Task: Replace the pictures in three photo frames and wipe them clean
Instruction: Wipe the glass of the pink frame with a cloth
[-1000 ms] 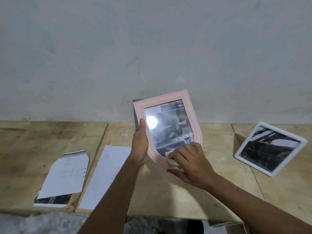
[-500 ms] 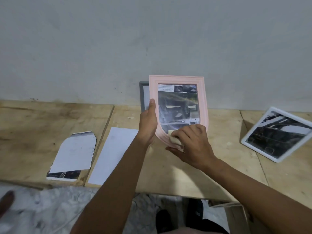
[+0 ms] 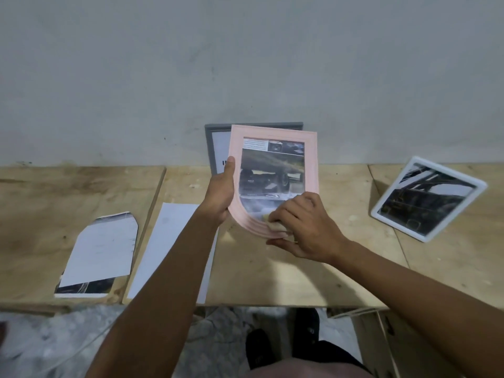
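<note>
Pink frame [image 3: 274,170] is held upright above the table [image 3: 272,268], clasped at its edge by the left hand [image 3: 219,192]; right hand [image 3: 302,225] pinches a small cloth [image 3: 276,227] against the lower rim. Probably light, stiff, glass fragile.

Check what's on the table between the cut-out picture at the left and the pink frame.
Head view: one blank white sheet lies between the cut-out picture and the pink frame, with the left hand and forearm crossing over it.
</note>
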### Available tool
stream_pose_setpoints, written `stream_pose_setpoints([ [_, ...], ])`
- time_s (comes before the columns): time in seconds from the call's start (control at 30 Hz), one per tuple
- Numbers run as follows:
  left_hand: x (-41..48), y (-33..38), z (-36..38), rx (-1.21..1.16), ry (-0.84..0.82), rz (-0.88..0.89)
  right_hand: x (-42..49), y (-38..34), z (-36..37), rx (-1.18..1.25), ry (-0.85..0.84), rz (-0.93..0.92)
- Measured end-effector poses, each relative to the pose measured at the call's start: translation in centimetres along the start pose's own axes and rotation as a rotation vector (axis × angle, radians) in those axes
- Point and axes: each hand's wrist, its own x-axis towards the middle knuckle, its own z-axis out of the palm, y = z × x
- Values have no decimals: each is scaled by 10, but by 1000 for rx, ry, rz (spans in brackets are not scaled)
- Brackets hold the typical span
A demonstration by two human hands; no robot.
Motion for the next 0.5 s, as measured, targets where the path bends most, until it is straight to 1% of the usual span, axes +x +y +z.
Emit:
stream_pose_setpoints([
  [0.1, -4, 5, 6, -79, -4, -5, 6, -1, 1, 3, 10, 37],
  [0.27, -11, -6, 19, -158, -37, 46, 18, -3, 4, -5, 73, 165],
  [0.37, -12, -9, 16, -195, -24, 48, 20, -2, 4, 24, 63, 126],
  [0.5, -10, -7, 7, -165, -23, 61, 19, 5, -6, 71, -14, 34],
])
